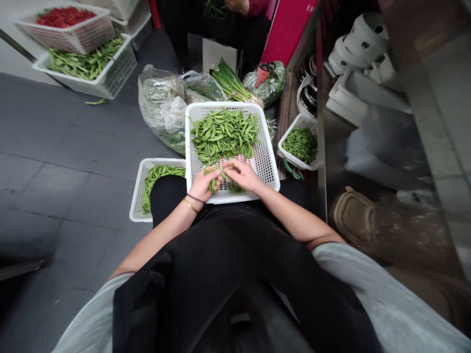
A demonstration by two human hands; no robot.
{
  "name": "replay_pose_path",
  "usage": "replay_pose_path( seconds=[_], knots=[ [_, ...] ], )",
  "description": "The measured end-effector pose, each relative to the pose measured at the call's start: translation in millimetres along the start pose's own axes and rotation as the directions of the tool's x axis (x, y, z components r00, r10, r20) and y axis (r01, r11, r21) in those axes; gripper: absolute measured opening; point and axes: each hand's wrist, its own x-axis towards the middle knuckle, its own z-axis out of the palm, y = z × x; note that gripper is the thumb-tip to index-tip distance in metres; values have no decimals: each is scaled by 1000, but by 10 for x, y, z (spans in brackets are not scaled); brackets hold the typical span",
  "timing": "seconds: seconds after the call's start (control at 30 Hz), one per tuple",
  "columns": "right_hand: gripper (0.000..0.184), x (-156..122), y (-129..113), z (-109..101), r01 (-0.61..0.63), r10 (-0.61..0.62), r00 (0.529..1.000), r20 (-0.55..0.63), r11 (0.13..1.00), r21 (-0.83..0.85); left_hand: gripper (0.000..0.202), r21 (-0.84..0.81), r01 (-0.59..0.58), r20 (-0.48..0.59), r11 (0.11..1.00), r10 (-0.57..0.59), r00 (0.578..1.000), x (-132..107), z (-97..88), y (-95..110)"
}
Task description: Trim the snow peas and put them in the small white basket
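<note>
A white perforated basket [270, 162] rests on my lap, with a heap of green pea pods [224, 132] toward its far side. Over the near part of the basket, my left hand [206, 185] is closed around a few pea pods [212, 183]. My right hand [241, 174] meets it there, its thumb and fingers pinched at the end of a pod. Small green scraps [235, 188] lie in the basket below my right hand. Beside my left knee, a second white basket [137, 196] holds more green pods [161, 172].
Bagged greens [162, 98], a scallion bunch [235, 83] and a bag with scissors [267, 78] lie beyond the basket. A small basket of leaves [300, 144] stands right. Stacked crates [106, 78] stand far left. Another person [221, 24] sits opposite. A metal edge [321, 122] runs along my right.
</note>
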Motion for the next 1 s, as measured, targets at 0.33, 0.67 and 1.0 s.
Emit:
replay_pose_path(
  seconds=[0.33,0.67,1.0],
  knots=[
    [25,213,-58,-3,-92,58,983,173,977,194,23,148,141,270,979,-177,946,-17,-193,159],
    [17,106,-259,69,117,-114,977,178,993,-5,19,49,74,272,996,-84,958,-154,-32,124],
    [18,-111,-431,-180,211,-284,957,-59,821,-531,28,-31,-91,-88,995,88,992,-282,-4,223]
  ],
)
